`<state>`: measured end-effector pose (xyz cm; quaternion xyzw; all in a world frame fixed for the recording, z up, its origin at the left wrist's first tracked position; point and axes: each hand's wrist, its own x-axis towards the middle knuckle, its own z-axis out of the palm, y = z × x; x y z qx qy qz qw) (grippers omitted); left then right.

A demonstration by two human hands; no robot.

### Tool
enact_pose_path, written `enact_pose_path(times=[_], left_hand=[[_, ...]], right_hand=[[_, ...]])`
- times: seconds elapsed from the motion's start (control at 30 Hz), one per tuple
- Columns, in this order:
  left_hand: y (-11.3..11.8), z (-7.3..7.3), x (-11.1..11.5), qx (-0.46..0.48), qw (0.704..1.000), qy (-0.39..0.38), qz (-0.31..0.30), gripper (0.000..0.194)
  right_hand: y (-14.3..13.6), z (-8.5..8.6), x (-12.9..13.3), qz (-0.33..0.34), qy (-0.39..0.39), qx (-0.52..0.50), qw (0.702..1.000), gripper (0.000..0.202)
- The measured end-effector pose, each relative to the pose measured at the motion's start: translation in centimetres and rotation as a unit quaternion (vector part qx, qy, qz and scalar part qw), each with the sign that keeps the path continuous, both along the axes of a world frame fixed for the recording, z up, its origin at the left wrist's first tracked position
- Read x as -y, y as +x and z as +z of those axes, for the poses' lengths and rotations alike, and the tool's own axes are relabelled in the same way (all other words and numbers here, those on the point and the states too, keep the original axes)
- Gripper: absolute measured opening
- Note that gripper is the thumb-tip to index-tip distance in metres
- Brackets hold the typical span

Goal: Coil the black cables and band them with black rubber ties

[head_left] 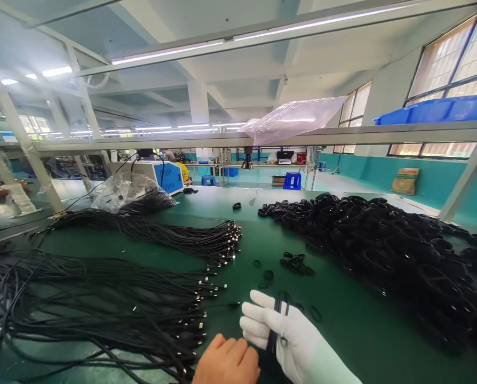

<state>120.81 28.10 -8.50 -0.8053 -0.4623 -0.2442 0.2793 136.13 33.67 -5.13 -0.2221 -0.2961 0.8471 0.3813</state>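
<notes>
My right hand, in a white glove, points left with its fingers curled. Looped black cable runs across its palm and fingers. My left hand is bare and closed at the bottom centre, close beside the glove; its fingertips are hidden, and I cannot tell what they hold. Left of both hands lies a spread of straight black cables, their metal-tipped plugs facing right. One cable plug sticks out almost to the gloved fingertips. Thin black loops lie just beyond the glove.
A large heap of coiled black cables covers the right of the green table. A second cable bundle lies farther back. Behind it are a clear plastic bag and a blue-white machine. An overhead shelf crosses the bench.
</notes>
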Motion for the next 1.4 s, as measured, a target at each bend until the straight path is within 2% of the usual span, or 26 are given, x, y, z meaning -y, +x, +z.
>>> enact_pose_path(times=[0.07, 0.13, 0.2, 0.23, 0.3, 0.37, 0.47, 0.5, 0.57, 0.67, 0.73, 0.87, 0.97, 1.03, 1.07, 1.17, 1.23, 1.33, 1.4], left_hand=[[0.1, 1.9, 0.1, 0.010, 0.999, -0.018, -0.036, 0.032], [-0.6, 4.4, 0.2, 0.030, 0.990, -0.123, -0.061, 0.033], [-1.7, 6.4, 0.3, 0.104, 0.956, -0.268, -0.064, 0.026], [-2.2, 6.9, 0.3, 0.156, 0.927, -0.336, -0.060, 0.022], [-2.8, 7.0, 0.0, 0.247, 0.867, -0.430, -0.050, 0.017], [-3.1, 6.2, -0.4, 0.285, 0.838, -0.463, -0.042, 0.014], [-3.1, 4.7, -1.1, 0.270, 0.858, -0.436, -0.017, 0.020], [-3.0, 4.4, -1.2, 0.259, 0.870, -0.419, -0.001, 0.025], [-3.1, 4.1, -1.4, 0.231, 0.893, -0.383, 0.039, 0.030], [-2.7, 3.8, -1.2, 0.191, 0.915, -0.344, 0.091, 0.028], [-1.8, 3.3, -0.8, 0.141, 0.934, -0.305, 0.120, 0.029], [0.5, 1.9, 0.2, 0.010, 0.974, -0.186, 0.128, 0.022], [1.3, 1.9, 0.2, -0.028, 0.988, -0.133, 0.070, 0.017], [0.9, 3.0, -0.2, -0.067, 0.992, -0.105, 0.018, 0.015], [0.5, 3.8, -0.4, -0.090, 0.991, -0.098, -0.011, 0.013], [-0.9, 6.6, -1.3, -0.112, 0.982, -0.130, -0.080, 0.016], [-1.6, 8.0, -1.7, -0.083, 0.971, -0.194, -0.114, 0.017], [-1.7, 8.9, -2.1, -0.029, 0.956, -0.257, -0.138, 0.007], [-1.4, 9.2, -2.1, 0.013, 0.946, -0.293, -0.135, 0.006]], right_hand=[[-0.1, -0.6, 0.4, 0.074, 0.049, 0.056, 0.994, 0.042], [-0.1, -1.2, 0.9, 0.165, 0.080, 0.062, 0.981, 0.034], [-0.2, -1.7, 1.3, 0.239, 0.075, 0.022, 0.968, 0.034], [-0.3, -1.9, 1.6, 0.272, 0.062, -0.001, 0.960, 0.035], [-0.7, -1.9, 2.2, 0.319, 0.032, -0.043, 0.946, 0.033], [-1.1, -1.5, 2.6, 0.338, 0.007, -0.072, 0.939, 0.029], [-1.6, -0.5, 2.8, 0.333, -0.025, -0.152, 0.930, 0.032], [-1.6, -0.3, 2.6, 0.308, -0.030, -0.184, 0.933, 0.034], [-1.4, -0.2, 1.8, 0.210, -0.031, -0.216, 0.953, 0.040], [-0.5, -0.3, 0.1, 0.041, -0.043, -0.177, 0.982, 0.042], [0.1, -0.3, -0.7, -0.027, -0.055, -0.150, 0.987, 0.042], [0.1, -0.2, -0.8, -0.067, -0.042, -0.093, 0.992, 0.048], [-0.6, -0.6, -0.2, -0.085, -0.020, -0.011, 0.996, 0.054], [-0.7, -1.1, 0.1, -0.065, 0.013, 0.043, 0.997, 0.051], [-0.7, -1.3, 0.1, -0.025, 0.035, 0.055, 0.998, 0.046], [-0.2, -1.2, 0.3, 0.167, 0.086, 0.020, 0.982, 0.030], [0.2, -0.9, 0.4, 0.259, 0.082, -0.014, 0.962, 0.035], [0.4, -1.2, 0.5, 0.291, 0.056, -0.023, 0.955, 0.042], [0.3, -2.2, 0.5, 0.284, 0.039, -0.019, 0.958, 0.037]])
